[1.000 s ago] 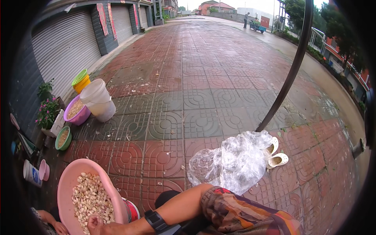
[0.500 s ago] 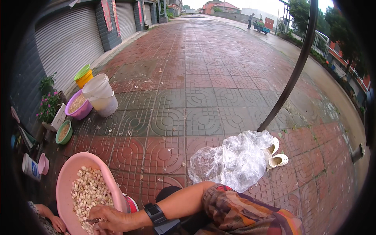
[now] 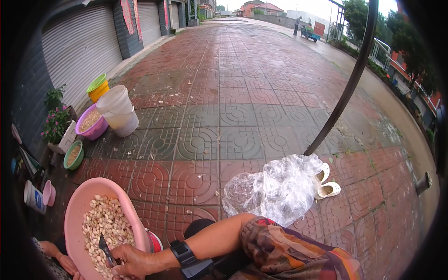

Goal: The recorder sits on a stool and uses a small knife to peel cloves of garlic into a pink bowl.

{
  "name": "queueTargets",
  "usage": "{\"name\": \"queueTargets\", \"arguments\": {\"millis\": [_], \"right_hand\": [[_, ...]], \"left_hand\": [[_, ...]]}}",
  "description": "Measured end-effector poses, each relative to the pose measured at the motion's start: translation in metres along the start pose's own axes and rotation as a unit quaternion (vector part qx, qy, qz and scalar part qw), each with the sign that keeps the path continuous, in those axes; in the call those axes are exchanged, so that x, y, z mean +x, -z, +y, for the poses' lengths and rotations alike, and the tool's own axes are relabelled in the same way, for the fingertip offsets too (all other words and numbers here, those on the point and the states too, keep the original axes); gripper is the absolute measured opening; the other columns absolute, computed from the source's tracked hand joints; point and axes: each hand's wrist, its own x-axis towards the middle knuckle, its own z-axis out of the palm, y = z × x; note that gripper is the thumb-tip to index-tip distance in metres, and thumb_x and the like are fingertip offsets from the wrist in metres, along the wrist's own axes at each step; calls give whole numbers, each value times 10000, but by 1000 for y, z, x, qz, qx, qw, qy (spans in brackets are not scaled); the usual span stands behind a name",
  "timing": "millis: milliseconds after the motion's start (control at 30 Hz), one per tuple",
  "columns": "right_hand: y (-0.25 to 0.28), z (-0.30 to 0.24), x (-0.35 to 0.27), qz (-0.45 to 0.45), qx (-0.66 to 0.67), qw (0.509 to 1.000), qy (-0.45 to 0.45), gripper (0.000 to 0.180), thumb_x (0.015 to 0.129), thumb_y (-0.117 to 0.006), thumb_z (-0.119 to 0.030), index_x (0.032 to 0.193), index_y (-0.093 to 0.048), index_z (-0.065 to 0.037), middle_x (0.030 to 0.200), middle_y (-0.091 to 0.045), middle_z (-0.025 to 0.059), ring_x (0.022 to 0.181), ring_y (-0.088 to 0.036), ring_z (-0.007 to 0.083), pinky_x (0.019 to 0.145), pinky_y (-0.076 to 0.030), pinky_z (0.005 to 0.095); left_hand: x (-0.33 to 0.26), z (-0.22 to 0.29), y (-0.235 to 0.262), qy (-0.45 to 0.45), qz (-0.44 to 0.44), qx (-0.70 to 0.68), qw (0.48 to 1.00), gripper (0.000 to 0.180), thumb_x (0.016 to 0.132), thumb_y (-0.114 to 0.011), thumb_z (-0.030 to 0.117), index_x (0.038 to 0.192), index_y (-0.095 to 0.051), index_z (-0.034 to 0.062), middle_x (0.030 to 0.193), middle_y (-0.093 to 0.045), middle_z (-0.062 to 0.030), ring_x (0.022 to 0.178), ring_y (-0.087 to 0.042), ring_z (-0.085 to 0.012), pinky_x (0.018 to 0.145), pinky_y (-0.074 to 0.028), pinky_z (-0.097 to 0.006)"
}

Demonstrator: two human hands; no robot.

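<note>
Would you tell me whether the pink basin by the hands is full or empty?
Partly full: the pink basin holds a layer of pale cloves, its upper inner wall bare.

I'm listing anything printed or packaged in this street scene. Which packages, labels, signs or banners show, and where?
Red banners: hanging beside the grey shutters, upper left, long vertical strips.
White cup: far left on the ground, cylindrical, with a blue label.
Clear plastic bag: crumpled on the paving, centre right, unprinted.
</note>
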Motion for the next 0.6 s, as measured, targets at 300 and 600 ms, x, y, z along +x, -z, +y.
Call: {"name": "queueTargets", "arguments": {"millis": [300,600], "right_hand": [[2,28,11,1,-124,990,75,130,770,-600,-98,866,-585,-11,698,-580,32,638,-562,113,535,-462,245],[15,-21,0,17,-14,999,-32,163,800,-576,-30,958,-588,8,873,-615,59,803,-587,116,736,-471,252]], "left_hand": [[1,-4,3,26,187,-85,978,379,748,-638,191,1053,-489,22,929,-529,-48,787,-524,-120,673,-448,-235],[1,9,-14,39,170,-107,979,287,741,-616,-24,1010,-518,-31,823,-564,-48,686,-544,-100,557,-427,-200]]}}
